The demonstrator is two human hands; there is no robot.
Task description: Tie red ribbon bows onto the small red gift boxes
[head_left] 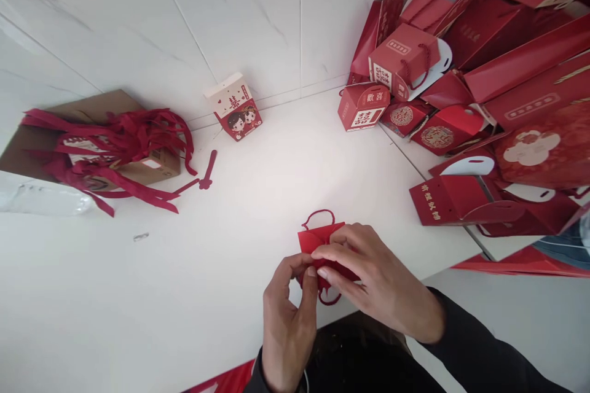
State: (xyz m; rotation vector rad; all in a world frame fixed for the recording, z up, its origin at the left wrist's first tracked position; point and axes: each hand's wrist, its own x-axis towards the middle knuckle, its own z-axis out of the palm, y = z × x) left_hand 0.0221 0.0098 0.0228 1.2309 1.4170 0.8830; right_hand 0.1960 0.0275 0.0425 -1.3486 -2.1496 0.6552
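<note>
A small red box [310, 239] with dark red cord handles lies near the table's front edge, one cord loop [319, 214] sticking out behind it and another at its front. My left hand [291, 313] pinches the box's left side between thumb and fingertips. Over the right part of the box is my right hand [369, 270], its thumb and fingers closed on the top near the middle. Both sets of fingertips almost meet there. The hands hide much of the box.
A cardboard box [110, 104] with red ribbons [142, 129] stands at the left. A picture box [236, 109] leans near the tiled wall. Several red gift boxes [405, 55] are piled at the right. A red ribbon piece [208, 172] lies on the white table [221, 258].
</note>
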